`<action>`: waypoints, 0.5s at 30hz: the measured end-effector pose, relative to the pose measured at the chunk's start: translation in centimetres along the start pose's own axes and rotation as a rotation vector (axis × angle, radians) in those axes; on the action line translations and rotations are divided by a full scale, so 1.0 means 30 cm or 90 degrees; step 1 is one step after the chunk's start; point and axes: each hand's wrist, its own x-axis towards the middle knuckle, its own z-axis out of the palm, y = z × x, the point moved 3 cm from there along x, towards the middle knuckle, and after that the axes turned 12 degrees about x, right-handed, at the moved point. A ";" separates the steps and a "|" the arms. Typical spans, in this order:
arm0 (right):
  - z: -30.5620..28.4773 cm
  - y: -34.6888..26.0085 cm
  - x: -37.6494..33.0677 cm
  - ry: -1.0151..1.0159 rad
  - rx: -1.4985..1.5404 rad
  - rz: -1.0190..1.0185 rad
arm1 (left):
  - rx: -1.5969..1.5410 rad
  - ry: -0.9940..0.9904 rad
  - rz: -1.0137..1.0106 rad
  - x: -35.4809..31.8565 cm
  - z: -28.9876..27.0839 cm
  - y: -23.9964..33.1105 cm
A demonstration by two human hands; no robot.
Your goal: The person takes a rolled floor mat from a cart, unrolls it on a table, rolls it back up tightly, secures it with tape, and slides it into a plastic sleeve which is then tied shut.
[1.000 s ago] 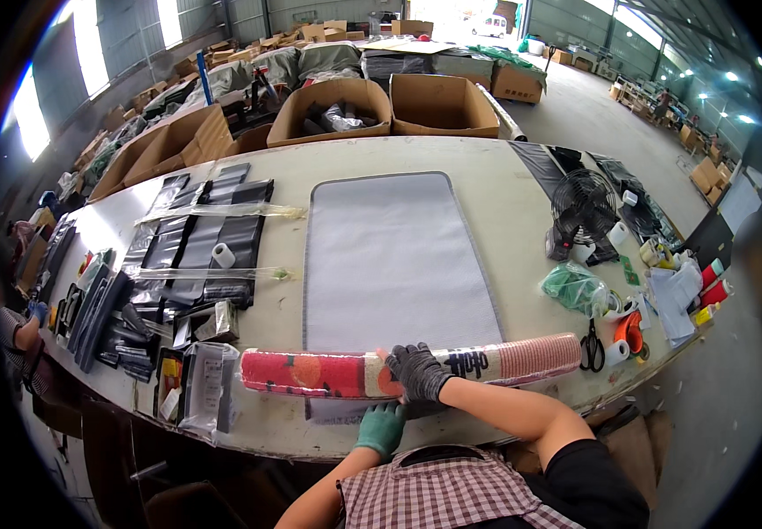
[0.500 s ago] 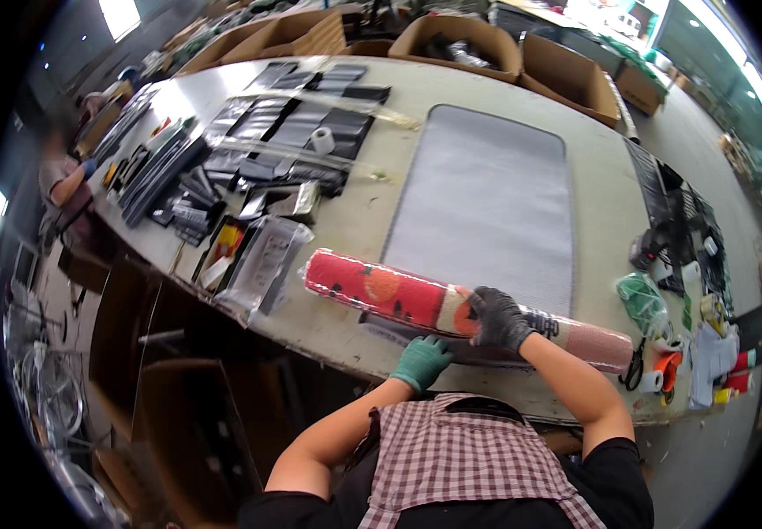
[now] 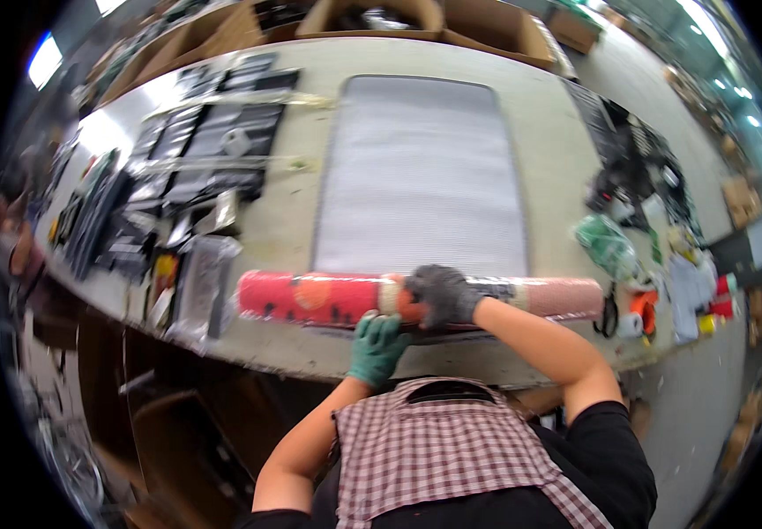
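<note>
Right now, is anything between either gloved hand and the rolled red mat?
Nothing visible. The right hand lies on top of the rolled red mat, and the left hand touches its near edge.

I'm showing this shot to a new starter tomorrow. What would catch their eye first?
Probably the long red and pink roll lying across the near edge of the table, with the right hand in a dark grey glove on top and the left hand in a green glove at its near side. Behind it lies a large grey mat, with dark flat packets to its left.
</note>
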 end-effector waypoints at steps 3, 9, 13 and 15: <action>-0.007 -0.042 0.020 0.026 0.028 0.021 | 0.025 -0.015 -0.025 -0.050 0.053 -0.011; -0.029 -0.020 0.006 -0.070 0.034 0.120 | 0.015 -0.072 0.010 0.025 0.013 -0.002; -0.073 -0.008 0.020 -0.147 0.090 0.170 | 0.019 -0.115 -0.002 0.125 -0.015 -0.021; -0.108 0.033 0.047 -0.207 0.143 0.212 | -0.015 -0.153 0.014 0.176 0.007 -0.051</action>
